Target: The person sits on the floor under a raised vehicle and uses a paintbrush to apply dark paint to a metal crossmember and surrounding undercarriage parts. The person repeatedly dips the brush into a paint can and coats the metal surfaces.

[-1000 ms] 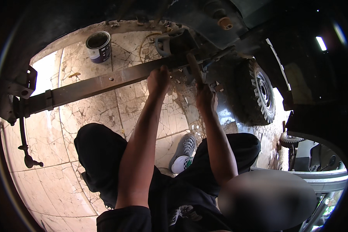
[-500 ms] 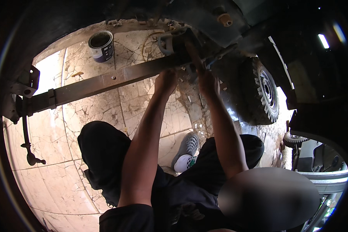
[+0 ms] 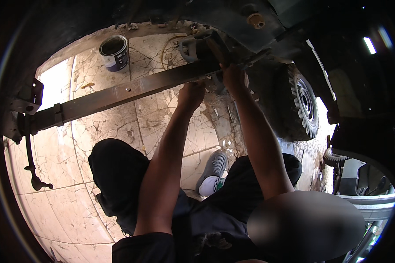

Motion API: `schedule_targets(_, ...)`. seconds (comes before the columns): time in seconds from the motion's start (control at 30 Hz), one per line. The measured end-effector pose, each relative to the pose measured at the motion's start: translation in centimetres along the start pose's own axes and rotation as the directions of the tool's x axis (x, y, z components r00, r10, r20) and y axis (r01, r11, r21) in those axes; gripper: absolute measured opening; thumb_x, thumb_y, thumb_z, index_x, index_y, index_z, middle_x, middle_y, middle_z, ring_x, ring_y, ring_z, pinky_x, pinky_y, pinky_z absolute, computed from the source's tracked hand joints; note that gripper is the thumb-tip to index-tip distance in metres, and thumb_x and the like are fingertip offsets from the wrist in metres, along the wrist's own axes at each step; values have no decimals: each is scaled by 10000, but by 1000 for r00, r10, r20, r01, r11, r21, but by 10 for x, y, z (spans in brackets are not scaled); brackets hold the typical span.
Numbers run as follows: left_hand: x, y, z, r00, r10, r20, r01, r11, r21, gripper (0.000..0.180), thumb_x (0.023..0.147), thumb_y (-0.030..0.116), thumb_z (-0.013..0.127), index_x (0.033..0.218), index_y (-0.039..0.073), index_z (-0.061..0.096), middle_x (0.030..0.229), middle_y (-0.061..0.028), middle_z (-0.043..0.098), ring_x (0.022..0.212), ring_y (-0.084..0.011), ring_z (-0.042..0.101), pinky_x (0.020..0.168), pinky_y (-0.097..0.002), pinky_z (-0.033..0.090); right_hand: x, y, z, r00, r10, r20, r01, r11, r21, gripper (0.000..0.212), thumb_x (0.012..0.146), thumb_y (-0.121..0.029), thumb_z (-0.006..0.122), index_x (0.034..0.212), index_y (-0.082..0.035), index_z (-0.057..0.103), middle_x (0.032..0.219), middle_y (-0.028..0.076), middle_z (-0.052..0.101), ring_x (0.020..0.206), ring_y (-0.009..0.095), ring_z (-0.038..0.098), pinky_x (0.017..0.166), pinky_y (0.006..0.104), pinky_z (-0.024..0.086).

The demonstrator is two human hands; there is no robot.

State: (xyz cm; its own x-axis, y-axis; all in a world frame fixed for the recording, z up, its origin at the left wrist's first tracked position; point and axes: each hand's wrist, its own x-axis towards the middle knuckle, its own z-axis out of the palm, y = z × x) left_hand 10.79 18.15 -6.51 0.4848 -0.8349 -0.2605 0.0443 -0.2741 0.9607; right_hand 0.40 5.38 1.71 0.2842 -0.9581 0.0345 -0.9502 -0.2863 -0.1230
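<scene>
Underneath, head view: the person is sitting on a cracked tiled floor beneath a vehicle, both arms reaching up to its underside.
Left hand: the left hand is pressing against the lower edge of the long flat steel bar, fingers curled and clenched at the bar; whether they are gripping a small part or tool cannot be told.
Right hand: the right hand is closing around the bar's end, just beside the grey cylindrical fitting where bar and chassis are meeting.
Where the bar is: it is running slantwise from the bracket at the left up to the fitting, hanging well above the floor.
Step in hand: judging by the grip, the person is working on the fastening at the bar's right end.
Next move: it is likely calling for steady support from the left hand while the right is turning or seating the joint.
Nearby: a paint tin is standing on the floor beyond the bar; a knobbly wheel is sitting to the right.
Change: compared with the earlier frames, both hands are sitting higher and closer to the fitting, and the view is shifting slightly.
</scene>
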Motion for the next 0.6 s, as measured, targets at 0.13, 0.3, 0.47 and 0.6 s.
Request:
schedule_targets(0.13, -22, 30, 6, 964, -193, 182, 203, 978, -42, 539, 987, 397, 533, 1357, 6, 560, 1112, -275, 717, 984, -419, 724, 816, -450, 609, 3, 9, -2, 998, 48, 32, -49, 999, 22, 509, 1034, -533, 480, 1281, -130, 670, 1224, 247, 692, 1156, 444, 656, 937, 577, 528)
schedule_targets(0.3, 5, 1, 2, 987, -96, 126, 83, 991, 104, 471, 1000, 332, 468, 1360, 45, 567, 1202, -289, 686, 1007, -431, 717, 861, -490, 588, -61, 31, 5, 998, 65, 22, -67, 993, 95, 476, 1035, -515, 497, 1267, -131, 659, 1166, 262, 705, 1120, 449, 668, 923, 582, 526)
schedule_targets(0.47, -12, 8, 5, 984, -102, 143, 92, 992, 81, 420, 968, 332, 594, 1146, -34, 698, 1040, -158, 689, 866, -274, 711, 698, -398, 653, -47, 35, 5, 1000, 21, 5, -22, 998, 58, 504, 1025, -545, 505, 1197, -102, 674, 1109, 268, 719, 1061, 448, 691, 894, 578, 539)
schedule_targets(0.6, -24, 23, 2, 968, -193, 162, 198, 980, -16, 455, 960, 360, 607, 1168, -34, 702, 1036, -184, 714, 869, -280, 730, 697, -405, 640, -6, 22, 13, 998, -4, -59, 7, 998, 59, 544, 1019, -553, 513, 1144, -56, 693, 1099, 297, 705, 1064, 483, 674, 891, 598, 531)
